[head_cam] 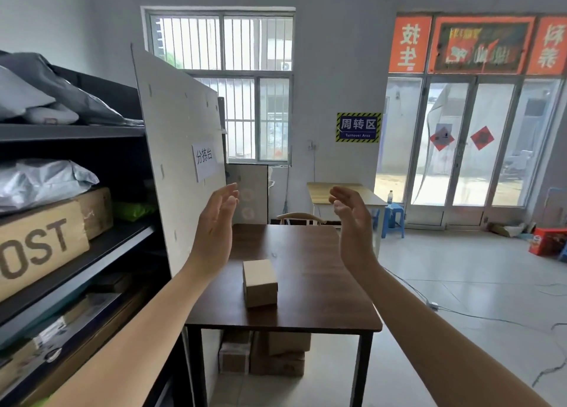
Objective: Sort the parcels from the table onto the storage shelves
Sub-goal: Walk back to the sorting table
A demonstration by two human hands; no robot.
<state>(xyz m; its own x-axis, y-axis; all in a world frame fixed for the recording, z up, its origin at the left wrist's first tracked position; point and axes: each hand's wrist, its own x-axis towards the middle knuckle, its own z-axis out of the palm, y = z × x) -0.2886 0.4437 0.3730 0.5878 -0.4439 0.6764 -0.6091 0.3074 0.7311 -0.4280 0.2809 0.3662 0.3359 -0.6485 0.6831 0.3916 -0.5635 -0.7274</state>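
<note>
One small brown cardboard parcel [260, 282] lies on the dark wooden table [322, 287], near its middle. My left hand [214, 225] and my right hand [352, 222] are raised in the air above and beyond the parcel, palms facing each other, fingers apart, holding nothing. The black storage shelves [92, 240] stand at the left, filled with grey plastic mail bags [43, 182], a large cardboard box [40, 247] with printed letters, and flat boxes on the lower levels.
A white board [175, 136] with a paper label stands between shelves and table. Cardboard boxes [270, 357] sit on the floor under the table. A chair back [300, 217], a second small table [340, 193], a blue stool [394, 219] and floor cables [460, 313] lie beyond.
</note>
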